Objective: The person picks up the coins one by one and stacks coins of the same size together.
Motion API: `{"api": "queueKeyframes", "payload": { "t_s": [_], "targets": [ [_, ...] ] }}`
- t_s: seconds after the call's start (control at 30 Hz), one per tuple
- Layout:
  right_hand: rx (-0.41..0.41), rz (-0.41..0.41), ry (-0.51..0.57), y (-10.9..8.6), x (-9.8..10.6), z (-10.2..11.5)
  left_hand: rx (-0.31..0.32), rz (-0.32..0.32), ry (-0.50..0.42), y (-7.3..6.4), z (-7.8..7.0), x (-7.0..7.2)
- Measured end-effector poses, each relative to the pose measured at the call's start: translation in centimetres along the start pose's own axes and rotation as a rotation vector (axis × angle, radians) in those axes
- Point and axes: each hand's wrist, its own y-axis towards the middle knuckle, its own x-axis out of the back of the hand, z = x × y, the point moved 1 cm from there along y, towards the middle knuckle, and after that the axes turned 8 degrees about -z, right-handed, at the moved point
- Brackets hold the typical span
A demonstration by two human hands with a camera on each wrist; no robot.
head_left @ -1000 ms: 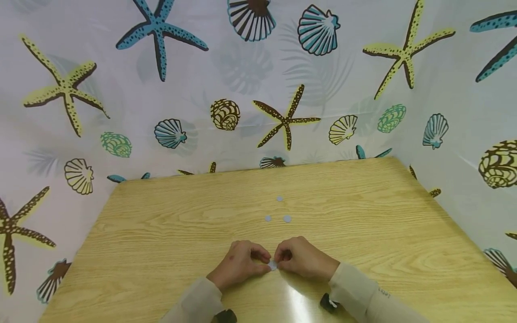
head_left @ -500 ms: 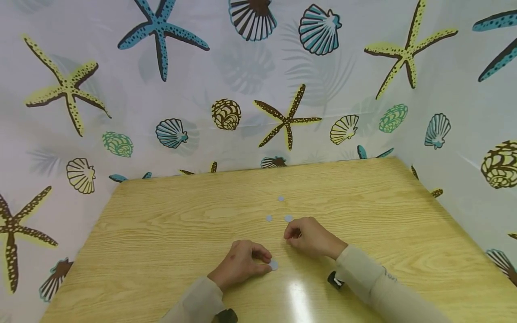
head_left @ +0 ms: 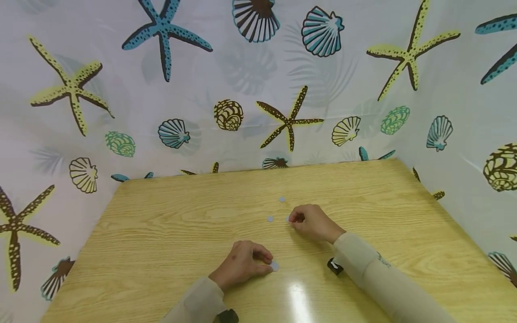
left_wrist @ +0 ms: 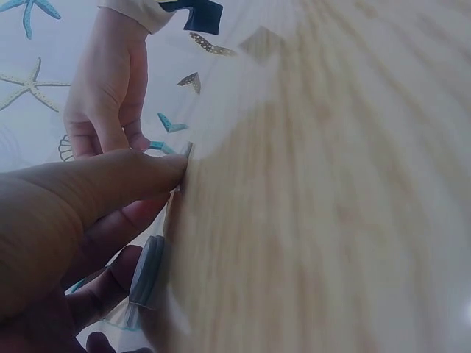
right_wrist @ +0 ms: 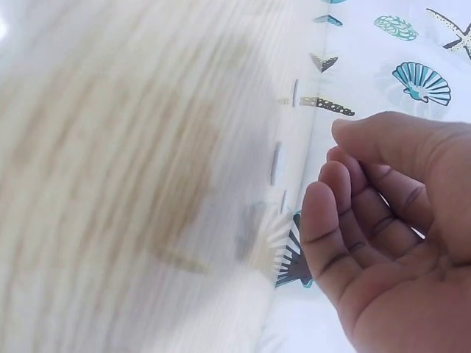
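With thumb and index finger, my left hand (head_left: 242, 264) pinches the edge of a flat silver-grey coin (head_left: 275, 266) at the table surface. A small stack of grey coins (left_wrist: 147, 271) shows by the lower fingers of that hand in the left wrist view; it is hidden in the head view. Farther forward, the fingertips of my right hand (head_left: 315, 223) overlap a second coin (head_left: 288, 219) in the head view. Its fingers are loosely curved with nothing between them in the right wrist view, and a coin (right_wrist: 277, 163) lies on the table beside them.
Two more coins lie on the wooden table (head_left: 181, 215): a left coin (head_left: 270, 219) and a farther coin (head_left: 282, 199). A white cloth (head_left: 194, 89) printed with starfish and shells surrounds the table at the back and sides.
My right hand has left the coin at my left hand and moved forward and slightly right to one of the three farther coins. My left hand has stayed in place at its coin.
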Motion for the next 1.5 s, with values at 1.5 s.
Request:
{"api": "queueKeyframes", "payload": {
  "t_s": [1.5],
  "targets": [
    [-0.021, 0.067, 0.004, 2.8, -0.8, -2.4, -0.011, 0.011, 0.008, 0.0, 0.3, 0.1]
  ]
}}
